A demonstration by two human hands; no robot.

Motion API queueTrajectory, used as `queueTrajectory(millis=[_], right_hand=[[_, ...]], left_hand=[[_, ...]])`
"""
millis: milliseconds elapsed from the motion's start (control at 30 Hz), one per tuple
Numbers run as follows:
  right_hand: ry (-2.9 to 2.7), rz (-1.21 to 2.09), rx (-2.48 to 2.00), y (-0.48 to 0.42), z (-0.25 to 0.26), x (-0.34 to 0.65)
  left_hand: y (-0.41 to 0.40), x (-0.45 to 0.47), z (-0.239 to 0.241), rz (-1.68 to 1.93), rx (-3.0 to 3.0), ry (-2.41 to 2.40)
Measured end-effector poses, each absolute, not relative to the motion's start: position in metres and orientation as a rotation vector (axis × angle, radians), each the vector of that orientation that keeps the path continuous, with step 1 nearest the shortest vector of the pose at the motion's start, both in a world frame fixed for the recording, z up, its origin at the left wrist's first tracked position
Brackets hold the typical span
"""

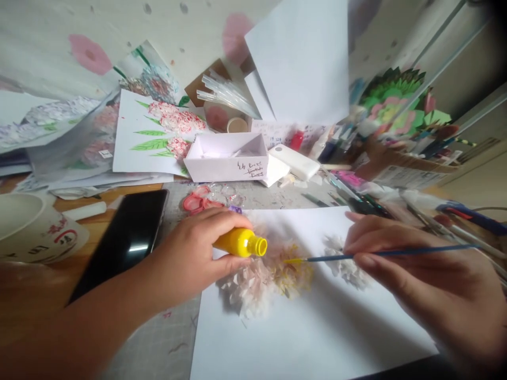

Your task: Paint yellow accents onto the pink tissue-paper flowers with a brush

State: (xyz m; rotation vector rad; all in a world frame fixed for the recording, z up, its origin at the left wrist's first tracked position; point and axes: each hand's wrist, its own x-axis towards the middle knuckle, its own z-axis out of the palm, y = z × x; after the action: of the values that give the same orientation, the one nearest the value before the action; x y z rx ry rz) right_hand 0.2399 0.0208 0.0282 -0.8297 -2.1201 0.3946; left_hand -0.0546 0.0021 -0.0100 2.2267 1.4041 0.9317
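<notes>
From my end I see a pale wall (158, 24) patterned with pink flowers (90, 54) and grey dots (184, 8), softly lit. Below it is a brown wooden desk (27, 293). At upper right, my view falls into darkness.

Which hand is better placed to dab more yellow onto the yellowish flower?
Probably the right hand: it holds the brush, whose yellow tip is at the yellowish flower. The left hand is taken up holding the uncapped yellow bottle.
</notes>
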Motion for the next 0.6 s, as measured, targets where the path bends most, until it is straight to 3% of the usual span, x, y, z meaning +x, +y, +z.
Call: queueTrajectory(millis=[600], right_hand=[[-2.205, 0.397, -0.866, 0.017, 0.024, 0.225]], left_hand=[[0.002, -0.053, -0.014, 0.985, 2.217, 1.356]])
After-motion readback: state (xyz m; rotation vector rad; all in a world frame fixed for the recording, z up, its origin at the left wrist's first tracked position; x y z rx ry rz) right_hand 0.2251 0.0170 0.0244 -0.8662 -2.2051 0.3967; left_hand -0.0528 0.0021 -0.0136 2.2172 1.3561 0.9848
